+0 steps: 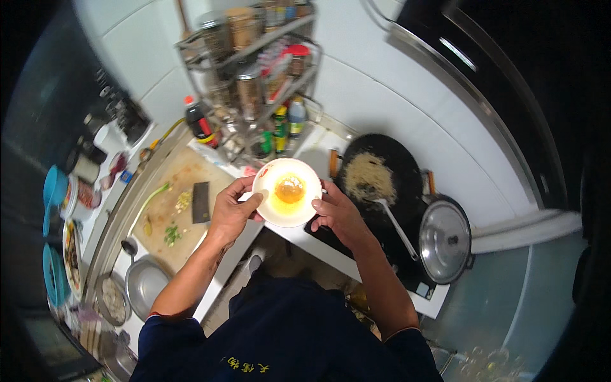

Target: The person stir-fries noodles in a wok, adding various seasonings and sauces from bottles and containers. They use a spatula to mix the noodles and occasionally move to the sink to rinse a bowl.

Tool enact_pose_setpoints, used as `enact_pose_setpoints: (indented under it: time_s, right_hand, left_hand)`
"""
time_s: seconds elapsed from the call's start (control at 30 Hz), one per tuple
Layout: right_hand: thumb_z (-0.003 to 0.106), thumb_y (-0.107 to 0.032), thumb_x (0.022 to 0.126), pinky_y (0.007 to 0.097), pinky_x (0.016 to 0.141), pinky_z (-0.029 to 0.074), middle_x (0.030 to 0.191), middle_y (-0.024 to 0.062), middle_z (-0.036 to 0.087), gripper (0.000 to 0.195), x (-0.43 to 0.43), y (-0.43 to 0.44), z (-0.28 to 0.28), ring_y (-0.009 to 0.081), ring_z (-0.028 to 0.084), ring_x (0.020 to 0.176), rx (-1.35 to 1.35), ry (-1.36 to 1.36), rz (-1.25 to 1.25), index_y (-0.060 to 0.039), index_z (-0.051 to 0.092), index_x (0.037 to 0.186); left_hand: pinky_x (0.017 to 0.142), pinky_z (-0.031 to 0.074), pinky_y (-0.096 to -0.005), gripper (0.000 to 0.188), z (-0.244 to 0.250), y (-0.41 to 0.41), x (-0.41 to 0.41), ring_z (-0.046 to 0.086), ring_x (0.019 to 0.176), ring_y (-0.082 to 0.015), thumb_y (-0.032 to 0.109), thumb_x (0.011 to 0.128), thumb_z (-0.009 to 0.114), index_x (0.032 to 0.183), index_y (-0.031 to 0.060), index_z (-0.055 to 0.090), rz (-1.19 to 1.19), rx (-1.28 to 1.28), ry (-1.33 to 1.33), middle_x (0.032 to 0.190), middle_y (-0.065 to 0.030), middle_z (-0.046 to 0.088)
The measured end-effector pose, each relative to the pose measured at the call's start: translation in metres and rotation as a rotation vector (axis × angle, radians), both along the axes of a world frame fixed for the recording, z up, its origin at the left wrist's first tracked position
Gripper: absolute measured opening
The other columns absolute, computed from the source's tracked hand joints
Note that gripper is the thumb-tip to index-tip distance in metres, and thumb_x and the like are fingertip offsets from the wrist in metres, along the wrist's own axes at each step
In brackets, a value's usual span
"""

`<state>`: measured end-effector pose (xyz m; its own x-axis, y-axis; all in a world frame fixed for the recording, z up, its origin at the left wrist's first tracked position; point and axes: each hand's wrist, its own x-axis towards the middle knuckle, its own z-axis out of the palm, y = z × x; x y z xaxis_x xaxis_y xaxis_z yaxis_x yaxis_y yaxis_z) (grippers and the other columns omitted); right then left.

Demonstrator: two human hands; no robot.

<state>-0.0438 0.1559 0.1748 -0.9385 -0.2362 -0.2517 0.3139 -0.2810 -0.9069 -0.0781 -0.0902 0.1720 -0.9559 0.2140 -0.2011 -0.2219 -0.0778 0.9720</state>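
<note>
Between my two hands is a white bowl [263,216] with an amber liquid [289,189] pooled in its bottom. My left hand [234,205] grips the left rim, thumb on the inside and fingers beneath. On the opposite rim my right hand [338,215] holds it, thumb on top. The bowl is above the gap between the counter and the hob. To its right stands a dark wok [410,167] with pale shredded food [370,174] and a spatula [398,229] resting in it. Left of the bowl, a cleaver blade [201,203] lies on the cutting board [162,205].
Chopped green onion [172,235] and a green onion stalk [152,203] lie on the board. A metal basin [145,286] sits nearer me. Behind the bowl rises a spice rack [267,43] with jars, beside a sauce bottle [200,122]. A lidded pot [446,241] stands right of the wok.
</note>
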Motion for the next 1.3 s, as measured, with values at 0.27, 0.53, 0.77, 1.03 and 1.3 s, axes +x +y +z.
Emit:
enact_pose_setpoints:
  time_s: [0.27,0.53,0.77,1.03,1.3]
  right_hand:
    - [0.069,-0.026,0.083,0.0225,0.056,0.047,0.093,0.0056,0.06,0.059,0.025,0.148,-0.001,0.0097,0.056,0.068,0.014,0.067,-0.217,0.0016,0.049,0.131]
    - [0.076,-0.043,0.078,0.0285,0.064,0.05,0.093,0.0083,0.064,0.073,-0.008,0.266,-0.022,0.0151,0.062,0.075,0.696,0.027,-0.545,0.0003,0.052,0.131]
    - [0.079,-0.047,0.071,0.0426,0.089,0.052,0.118,0.0192,0.063,0.076,-0.066,0.287,-0.026,0.033,0.065,0.102,1.518,0.181,-0.365,-0.0027,0.056,0.128]
    - [0.078,-0.042,0.07,0.0461,0.085,0.053,0.115,0.0159,0.058,0.068,-0.102,0.245,0.005,0.0343,0.065,0.098,1.897,0.3,-0.095,-0.0063,0.057,0.124]
    - [0.08,-0.037,0.067,0.0492,0.079,0.054,0.111,0.0178,0.057,0.069,-0.12,0.223,0.035,0.0378,0.065,0.096,1.928,0.523,-0.051,-0.0052,0.057,0.123]
  left_hand:
    - [0.081,0.059,-0.0323,0.042,-0.006,0.125,-0.029,0.069,0.098,-0.0193,0.026,0.099,0.062,0.134,0.0033,0.054,-0.388,0.248,-0.256,0.119,-0.009,0.066]
    - [0.079,0.049,-0.0286,0.043,-0.06,0.146,-0.01,0.065,0.09,-0.0148,0.036,0.098,0.063,0.129,0.0057,0.059,-0.194,0.091,-0.242,0.115,-0.0079,0.067]
    - [0.074,0.05,-0.027,0.037,-0.114,0.109,0.022,0.065,0.085,-0.0153,0.026,0.099,0.064,0.127,0.003,0.059,-0.114,0.138,-0.388,0.108,-0.0086,0.069]
    - [0.072,0.051,-0.0253,0.035,-0.125,0.088,0.026,0.065,0.084,-0.0142,0.023,0.1,0.061,0.127,0.0014,0.058,-0.087,0.15,-0.42,0.107,-0.0084,0.069]
    - [0.073,0.05,-0.0242,0.035,-0.127,0.087,0.022,0.065,0.083,-0.0126,0.024,0.1,0.06,0.127,0.0025,0.059,-0.102,0.143,-0.391,0.105,-0.0071,0.069]
